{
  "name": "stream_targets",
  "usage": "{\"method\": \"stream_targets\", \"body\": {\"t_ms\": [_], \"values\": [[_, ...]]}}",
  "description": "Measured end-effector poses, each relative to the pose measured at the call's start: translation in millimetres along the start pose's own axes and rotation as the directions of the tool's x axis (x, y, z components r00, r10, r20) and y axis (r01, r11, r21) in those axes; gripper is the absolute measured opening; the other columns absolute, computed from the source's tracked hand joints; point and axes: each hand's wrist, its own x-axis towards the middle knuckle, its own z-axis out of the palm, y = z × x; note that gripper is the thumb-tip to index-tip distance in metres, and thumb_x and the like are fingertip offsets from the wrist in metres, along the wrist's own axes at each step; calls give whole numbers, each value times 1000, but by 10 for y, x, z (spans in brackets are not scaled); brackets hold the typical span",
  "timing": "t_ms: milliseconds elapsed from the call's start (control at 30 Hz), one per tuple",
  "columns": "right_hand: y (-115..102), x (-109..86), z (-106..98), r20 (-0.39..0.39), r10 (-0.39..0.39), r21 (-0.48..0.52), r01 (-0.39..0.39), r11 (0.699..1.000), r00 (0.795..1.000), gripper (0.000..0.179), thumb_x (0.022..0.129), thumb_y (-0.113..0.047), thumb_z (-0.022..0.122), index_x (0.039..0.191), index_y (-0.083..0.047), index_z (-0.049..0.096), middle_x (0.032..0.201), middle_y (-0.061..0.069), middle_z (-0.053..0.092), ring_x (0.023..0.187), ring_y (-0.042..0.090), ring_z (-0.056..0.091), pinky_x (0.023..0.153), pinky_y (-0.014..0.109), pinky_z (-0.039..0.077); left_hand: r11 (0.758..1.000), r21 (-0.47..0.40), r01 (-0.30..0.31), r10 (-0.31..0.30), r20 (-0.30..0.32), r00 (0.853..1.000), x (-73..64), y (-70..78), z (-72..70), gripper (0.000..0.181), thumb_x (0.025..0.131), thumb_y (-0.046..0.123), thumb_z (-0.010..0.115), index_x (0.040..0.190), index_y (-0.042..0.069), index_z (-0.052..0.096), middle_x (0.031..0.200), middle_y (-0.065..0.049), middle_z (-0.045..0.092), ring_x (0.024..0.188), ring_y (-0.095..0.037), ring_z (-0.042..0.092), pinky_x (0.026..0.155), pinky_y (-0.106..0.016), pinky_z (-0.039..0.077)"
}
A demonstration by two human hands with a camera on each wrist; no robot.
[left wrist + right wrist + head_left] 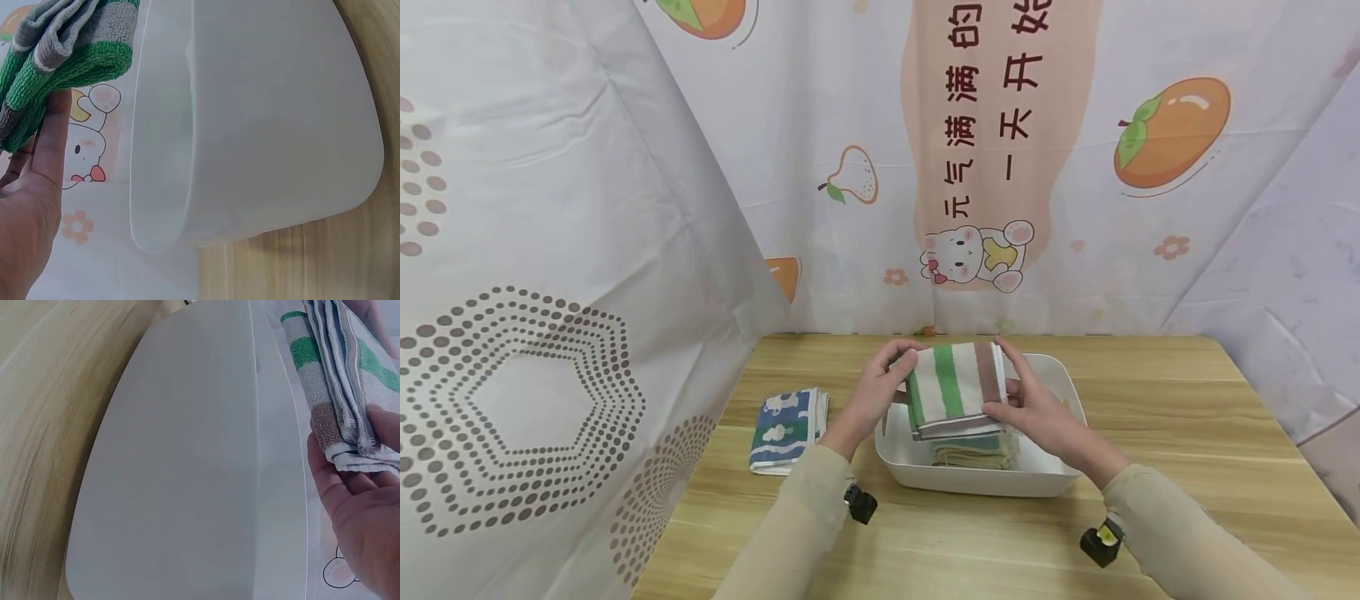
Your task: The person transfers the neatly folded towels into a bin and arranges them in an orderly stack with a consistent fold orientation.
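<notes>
A folded towel (958, 387) with green, white and brown stripes is held up between both hands, above a white plastic bin (977, 482). My left hand (880, 387) grips its left side, thumb on top and fingers beneath. At the opposite side, my right hand (1037, 417) pinches the edge between thumb and fingers. The right wrist view shows several stacked layers of the striped towel (319, 375) in that grip. Below it, inside the bin, lie more folded cloths (973, 454), partly hidden by the held towel.
Left of the bin, a folded blue and white patterned towel (782, 429) lies on the wooden table (1180, 433). A printed white curtain (850, 100) hangs behind the table, with another dotted sheet (550, 208) along the left side.
</notes>
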Motion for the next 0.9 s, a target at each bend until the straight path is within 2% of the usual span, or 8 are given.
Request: {"method": "stream_targets", "body": {"t_ms": [167, 433, 633, 767, 900], "values": [[-13, -14, -10, -1, -4, 8, 4, 1000, 1000, 101, 96, -18, 73, 163, -41, 0, 88, 11, 68, 91, 23, 66, 76, 31, 54, 1000, -29, 7, -6, 16, 1000, 4, 18, 9, 45, 110, 42, 44, 136, 8, 57, 123, -11, 63, 97, -18, 67, 75, -35, 61], [-32, -32, -21, -23, 30, 1, -30, 1000, 999, 100, 96, -23, 74, 163, -40, 2, 114, 16, 72, 110, 29, 68, 88, 37, 55, 999, -48, 4, -3, 30, 1000, 6, 34, 14, 40, 110, 39, 44, 134, 9, 59, 121, -10, 64, 95, -17, 67, 73, -34, 61], [-52, -36, -24, -30, 74, 12, -74, 997, 997, 99, 96, -31, 74, 166, -25, 4, 136, 23, 62, 122, 32, 63, 100, 49, 51, 999, -52, 10, -8, 48, 999, 8, 43, -4, 37, 108, 35, 53, 134, 9, 59, 121, -9, 59, 95, -18, 64, 73, -34, 60], [-58, -32, -21, -16, 84, 40, -83, 996, 996, 94, 97, -29, 73, 165, -11, 11, 145, 23, 56, 122, 30, 63, 99, 44, 53, 999, -38, 24, -22, 65, 998, 9, 44, -22, 36, 104, 31, 61, 135, 11, 60, 125, -9, 56, 96, -20, 63, 74, -34, 60], [-53, -21, -27, -9, 97, 53, -96, 994, 995, 92, 96, -30, 74, 163, -6, 16, 145, 22, 56, 123, 29, 62, 97, 39, 54, 999, -10, 33, -32, 78, 996, 3, 69, -29, 38, 102, 32, 64, 136, 14, 60, 129, -10, 55, 97, -21, 65, 76, -35, 60]]}}
